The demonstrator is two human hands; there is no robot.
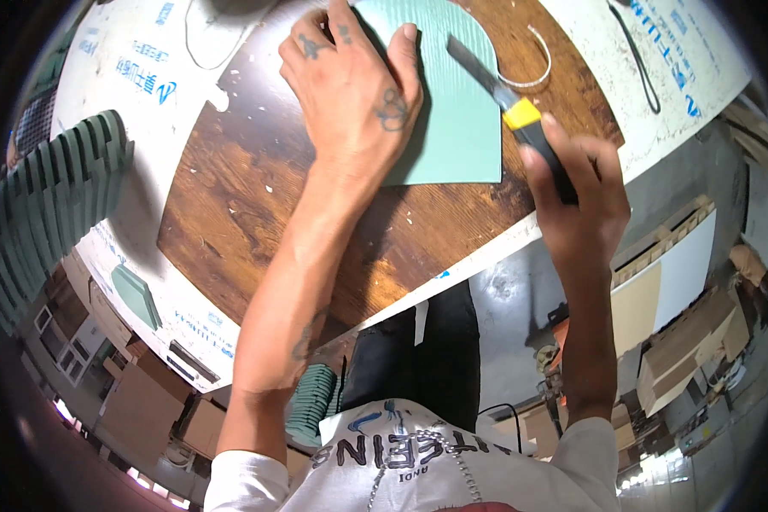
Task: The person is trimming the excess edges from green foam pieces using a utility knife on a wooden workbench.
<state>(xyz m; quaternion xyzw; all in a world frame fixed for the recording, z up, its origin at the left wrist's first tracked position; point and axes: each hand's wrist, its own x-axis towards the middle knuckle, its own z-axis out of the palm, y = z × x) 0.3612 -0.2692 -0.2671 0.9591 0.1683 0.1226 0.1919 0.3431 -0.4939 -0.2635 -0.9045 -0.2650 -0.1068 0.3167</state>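
A pale green panel (pixel 461 111) with a rounded far end and a straight near edge lies on a brown wood-grain board (pixel 256 205). My left hand (pixel 354 98) rests on the panel's left side, thumb stretched out; some fingertips are cut off by the upper edge of the view. In my right hand (pixel 580 183) is a black and yellow utility knife (pixel 523 115), its blade extended and pointing far left over the panel's right part. Whether the blade touches the panel I cannot tell. Beyond the knife, a thin, pale curved strip (pixel 542 68) lies on the board.
A tall stack of green panels (pixel 68 175) stands at the left on the white printed tabletop (pixel 674 102). Nearer lie small green pieces (pixel 136 294). A dark cord loop (pixel 644 68) is at far right. Cardboard (pixel 691 350) stands beyond the table's right edge.
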